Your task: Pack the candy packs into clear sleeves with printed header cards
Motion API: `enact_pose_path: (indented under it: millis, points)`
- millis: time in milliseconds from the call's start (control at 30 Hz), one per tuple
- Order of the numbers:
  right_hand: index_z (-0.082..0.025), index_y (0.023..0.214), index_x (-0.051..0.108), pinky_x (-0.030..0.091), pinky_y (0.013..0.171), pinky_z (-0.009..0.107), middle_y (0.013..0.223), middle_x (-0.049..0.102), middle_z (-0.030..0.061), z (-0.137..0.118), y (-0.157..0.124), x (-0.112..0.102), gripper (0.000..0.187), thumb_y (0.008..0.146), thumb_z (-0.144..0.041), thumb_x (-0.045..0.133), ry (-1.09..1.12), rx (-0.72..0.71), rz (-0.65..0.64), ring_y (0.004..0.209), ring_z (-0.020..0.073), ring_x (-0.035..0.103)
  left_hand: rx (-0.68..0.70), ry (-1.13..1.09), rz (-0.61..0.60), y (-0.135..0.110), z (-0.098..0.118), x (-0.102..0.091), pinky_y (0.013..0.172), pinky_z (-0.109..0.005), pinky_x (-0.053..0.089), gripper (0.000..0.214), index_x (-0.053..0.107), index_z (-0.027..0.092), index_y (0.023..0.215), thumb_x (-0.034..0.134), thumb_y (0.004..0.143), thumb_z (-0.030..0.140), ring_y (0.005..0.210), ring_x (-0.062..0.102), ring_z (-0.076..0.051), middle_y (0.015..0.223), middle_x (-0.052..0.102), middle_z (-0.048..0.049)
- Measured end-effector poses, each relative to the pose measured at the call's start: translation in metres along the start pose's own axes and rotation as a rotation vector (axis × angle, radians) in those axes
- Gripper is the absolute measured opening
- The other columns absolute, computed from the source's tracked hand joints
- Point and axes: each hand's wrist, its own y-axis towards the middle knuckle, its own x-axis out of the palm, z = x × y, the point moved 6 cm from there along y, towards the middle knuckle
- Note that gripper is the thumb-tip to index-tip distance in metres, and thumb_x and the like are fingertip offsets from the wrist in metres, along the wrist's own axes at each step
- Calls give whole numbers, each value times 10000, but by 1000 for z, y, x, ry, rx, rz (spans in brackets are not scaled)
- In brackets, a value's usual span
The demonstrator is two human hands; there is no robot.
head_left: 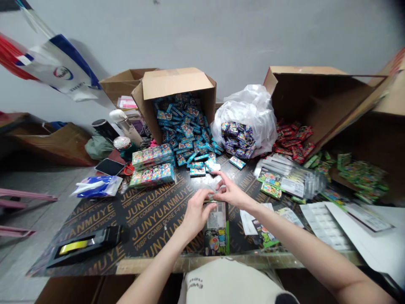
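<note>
My left hand [198,209] is closed with thumb and fingertips pinched at the far end of a flat printed packet [216,236]. The packet has a clear window, a dark front and a green edge, and lies lengthwise in front of me. Close beside it, my right hand [232,193] also pinches at that end, its index finger raised higher. The fingers hide the packet's end itself. Just beyond my hands are small blue boxes [198,172], some spilling from a cardboard box [177,84]. One blue box [237,162] lies apart to the right.
Wrapped multipacks [152,175] stand left, with a tape dispenser [85,245] nearer me. A plastic bag [249,105] holds purple boxes [238,139]. Red boxes [294,139], green boxes [363,173] and stacked clear packets [294,179] lie right, near a white tray [325,223].
</note>
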Motion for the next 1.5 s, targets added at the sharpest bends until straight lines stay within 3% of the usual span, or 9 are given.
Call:
enact_pose_path:
  millis: [167, 333, 500, 633, 800, 900, 1067, 1267, 1500]
  points:
    - [-306, 1332, 224, 462, 732, 312, 1011, 498, 32, 26, -14, -37, 732, 711, -374, 605, -1, 36, 319, 768, 121, 550, -256, -158, 27, 5, -52, -34, 647, -286, 426, 157, 684, 142, 754, 658, 657, 263, 664, 564, -175, 696, 612, -45]
    - [-293, 1356, 186, 476, 740, 342, 963, 592, 58, 59, -42, -24, 815, 695, -463, 631, 183, 219, 271, 898, 196, 585, -489, -587, 368, -9, -105, -68, 565, -233, 436, 501, 587, 125, 1030, 715, 590, 328, 569, 559, -120, 669, 614, 3]
    - [-269, 1316, 245, 503, 630, 293, 756, 630, -9, 46, -43, -32, 893, 581, -356, 745, 432, 90, 411, 683, 164, 622, -535, -951, 193, -32, -86, -32, 691, -280, 486, 832, 325, 242, 1301, 741, 581, 235, 734, 621, -150, 841, 631, -8]
    - [-271, 1286, 304, 498, 586, 262, 699, 624, -33, 8, -37, -51, 842, 570, -246, 748, 311, -16, 321, 602, 139, 609, -488, -705, -31, -38, -66, -10, 845, -373, 443, 791, 395, 192, 1264, 759, 562, 207, 881, 607, -214, 946, 628, -69]
    - [-272, 1316, 297, 485, 624, 275, 763, 628, -6, -19, -39, -20, 774, 647, -176, 675, -82, -76, -44, 680, 152, 612, -88, -278, 22, -11, -22, -11, 869, -334, 417, 450, 578, 211, 1095, 697, 664, 257, 971, 556, -201, 1032, 604, -67]
    - [-261, 1266, 361, 477, 632, 278, 939, 593, 35, -28, -39, -19, 669, 672, -237, 667, -232, -155, 70, 702, 134, 582, 11, -170, -1, -2, -5, -8, 727, -286, 451, 106, 675, 182, 816, 640, 723, 217, 773, 588, -169, 802, 636, -48]
    - [-182, 834, 578, 412, 681, 263, 893, 564, 36, -52, -33, -32, 151, 786, -323, 556, -360, -278, 243, 764, 134, 522, 78, -157, -13, -2, 1, -8, 698, -270, 453, 53, 675, 174, 735, 624, 724, 162, 732, 591, -156, 770, 632, -45]
    - [-153, 655, 564, 353, 620, 230, 770, 582, 9, -44, -21, -1, 207, 771, -324, 580, -377, -173, -37, 716, 122, 513, 4, -161, -13, -3, -7, -8, 700, -276, 462, 68, 661, 171, 735, 625, 691, 134, 742, 601, -164, 772, 650, -42]
    - [-155, 645, 586, 356, 688, 249, 738, 590, 2, -42, -16, 8, 162, 745, -279, 615, -519, -217, -103, 746, 137, 521, -44, -177, 41, -6, -10, -5, 680, -268, 464, 27, 607, 152, 699, 608, 675, 164, 750, 608, -168, 783, 653, -48]
